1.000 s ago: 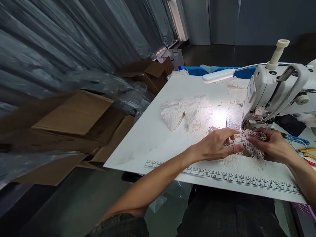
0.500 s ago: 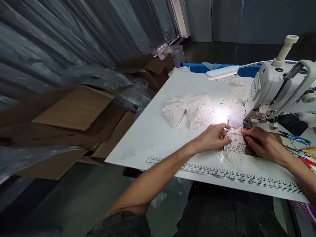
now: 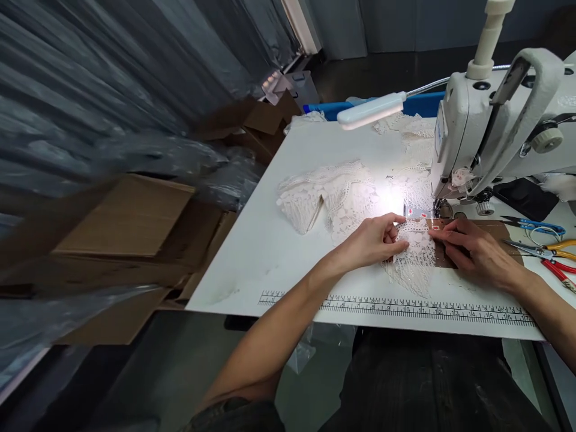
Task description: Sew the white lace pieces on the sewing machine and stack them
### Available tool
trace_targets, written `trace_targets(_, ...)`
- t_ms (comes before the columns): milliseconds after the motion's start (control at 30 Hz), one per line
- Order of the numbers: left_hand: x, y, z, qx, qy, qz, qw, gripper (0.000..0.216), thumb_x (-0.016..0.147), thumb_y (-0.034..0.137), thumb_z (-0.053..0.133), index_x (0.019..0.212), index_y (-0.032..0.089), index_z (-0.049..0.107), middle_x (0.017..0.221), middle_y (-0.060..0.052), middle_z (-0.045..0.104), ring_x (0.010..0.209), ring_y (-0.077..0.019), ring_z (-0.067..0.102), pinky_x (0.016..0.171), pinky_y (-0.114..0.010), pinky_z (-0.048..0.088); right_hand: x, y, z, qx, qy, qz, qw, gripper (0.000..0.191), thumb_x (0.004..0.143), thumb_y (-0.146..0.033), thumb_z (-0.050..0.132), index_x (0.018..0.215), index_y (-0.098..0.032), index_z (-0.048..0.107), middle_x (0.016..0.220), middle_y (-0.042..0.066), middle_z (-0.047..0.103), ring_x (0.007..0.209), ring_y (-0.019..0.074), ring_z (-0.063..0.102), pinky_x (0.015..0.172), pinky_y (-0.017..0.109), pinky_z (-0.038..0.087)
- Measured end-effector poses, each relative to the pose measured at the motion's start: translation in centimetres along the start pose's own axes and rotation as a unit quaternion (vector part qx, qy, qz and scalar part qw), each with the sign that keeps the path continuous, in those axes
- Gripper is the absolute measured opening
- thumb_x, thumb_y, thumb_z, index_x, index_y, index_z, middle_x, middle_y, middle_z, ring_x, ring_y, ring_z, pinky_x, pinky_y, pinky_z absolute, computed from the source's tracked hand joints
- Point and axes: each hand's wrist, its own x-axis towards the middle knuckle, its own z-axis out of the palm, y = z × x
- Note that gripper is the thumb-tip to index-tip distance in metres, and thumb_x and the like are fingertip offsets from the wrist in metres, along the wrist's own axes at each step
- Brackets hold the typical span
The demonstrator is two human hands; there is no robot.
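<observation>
- Lace piece [image 3: 411, 255]: lying flat on the near right part of the table [image 3: 238, 264], just left of and nearer than the foot of the sewing machine [image 3: 461, 129]; brown board [image 3: 445, 257] showing along its right edge.
- Left hand [image 3: 375, 239]: fingers curled, gripping the lace piece's left edge, thumb on top.
- Right hand [image 3: 479, 249]: fingers loosely bent over the board, index tip at the lace's right edge (I can't tell whether it pinches the cloth).
- More lace [image 3: 346, 192], heaped left and farther off, bright under the lamp [image 3: 372, 111].
- Blue-handled scissors [image 3: 540, 226]: far right, beyond the right hand.
- Ruler markings [image 3: 396, 307]: along the near edge.
- Cardboard box [image 3: 126, 216]: left of the table.
</observation>
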Motion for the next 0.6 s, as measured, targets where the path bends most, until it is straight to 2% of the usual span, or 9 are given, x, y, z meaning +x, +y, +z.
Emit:
trace_targets(133,0.03,0.17,0.04,-0.008,-0.001,-0.006,1.0,0.048,0.084,0.025,0.067,0.128,0.012,0.054,0.07,0.005,0.055,0.058,-0.0079,0.054,0.053,-0.021,0.044,-0.02,-0.1,0.15,-0.015,-0.001,-0.016,1.0,0.037,0.096,-0.023,0.041,0.121,-0.024,0.069,0.106,0.011,0.06,0.098,0.0222,0.062,0.089,0.04,0.057)
trace_targets(333,0.04,0.17,0.09,-0.011,-0.002,-0.015,1.0,0.068,0.083,0.025,0.069,0.143,0.012,0.04,0.071,0.006,0.057,0.06,-0.0094,0.056,0.056,-0.023,0.045,0.21,-0.49,-0.01,-0.035,-0.014,-0.012,0.999,0.038,0.095,-0.021,0.04,0.119,-0.024,0.07,0.104,0.012,0.061,0.098,0.0244,0.062,0.086,0.041,0.057)
trace_targets(533,0.04,0.12,0.04,-0.001,0.005,-0.015,1.0,0.069,0.083,0.027,0.07,0.143,0.012,0.041,0.071,0.005,0.058,0.061,-0.0102,0.058,0.057,-0.024,0.045,-0.27,-0.42,-0.21,-0.014,0.01,-0.035,0.999,0.039,0.096,-0.019,0.04,0.121,-0.019,0.07,0.107,0.013,0.062,0.099,0.0223,0.063,0.086,0.039,0.058)
trace_targets(600,0.03,0.11,-0.04,0.002,0.005,-0.009,1.0,0.066,0.083,0.027,0.07,0.141,0.012,0.043,0.071,0.005,0.058,0.061,-0.0104,0.058,0.056,-0.024,0.044,-0.42,-0.41,-0.37,-0.001,0.0,-0.055,0.998,0.038,0.096,-0.019,0.041,0.12,-0.022,0.071,0.107,0.012,0.062,0.098,0.0211,0.062,0.086,0.039,0.057)
